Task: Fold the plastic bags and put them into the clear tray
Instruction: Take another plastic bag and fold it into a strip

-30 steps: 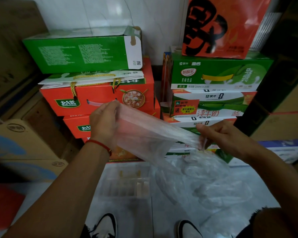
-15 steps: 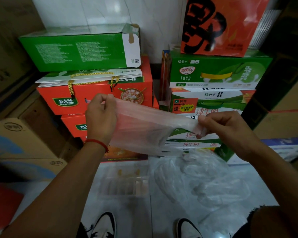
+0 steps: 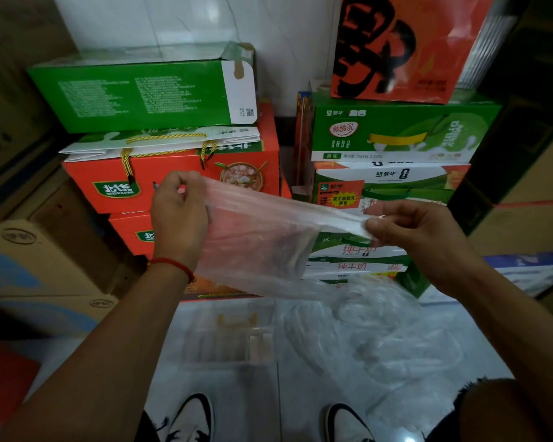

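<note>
I hold a thin clear plastic bag (image 3: 262,240) stretched in the air between both hands, at chest height. My left hand (image 3: 178,215) pinches its left top corner, and a red cord circles that wrist. My right hand (image 3: 409,231) pinches the bag's right end, where the plastic is gathered into a narrow strip. The bag's lower part hangs down in a loose fold. Below it on the pale floor lies the clear tray (image 3: 227,338), with something small and pale inside. A heap of more clear plastic bags (image 3: 374,333) lies to the tray's right.
Stacked orange cartons (image 3: 173,183) and a green box (image 3: 141,94) stand behind on the left. Green and white milk cartons (image 3: 393,138) stand on the right under an orange bag (image 3: 403,46). Brown cardboard boxes (image 3: 45,260) line the left side. My two shoes (image 3: 192,419) show at the bottom.
Both hands have risen and drawn apart, pulling the bag taut and nearly level. The bag's lower part has lifted clear of the heap on the floor.
</note>
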Demonstrator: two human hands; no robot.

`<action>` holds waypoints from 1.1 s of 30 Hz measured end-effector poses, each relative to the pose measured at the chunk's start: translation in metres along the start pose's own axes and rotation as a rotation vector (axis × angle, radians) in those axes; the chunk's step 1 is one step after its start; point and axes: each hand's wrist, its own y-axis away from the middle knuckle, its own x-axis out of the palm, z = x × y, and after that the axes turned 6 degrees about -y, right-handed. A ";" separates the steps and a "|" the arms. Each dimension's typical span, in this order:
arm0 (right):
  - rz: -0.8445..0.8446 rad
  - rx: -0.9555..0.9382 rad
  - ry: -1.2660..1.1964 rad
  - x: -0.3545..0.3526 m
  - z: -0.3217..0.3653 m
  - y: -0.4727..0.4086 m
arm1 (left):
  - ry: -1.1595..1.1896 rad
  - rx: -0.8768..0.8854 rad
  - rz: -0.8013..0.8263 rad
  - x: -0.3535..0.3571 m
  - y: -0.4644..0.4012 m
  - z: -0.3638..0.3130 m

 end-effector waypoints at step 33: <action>-0.243 -0.265 0.308 -0.005 -0.003 -0.018 | -0.141 0.289 -0.003 -0.002 0.009 -0.005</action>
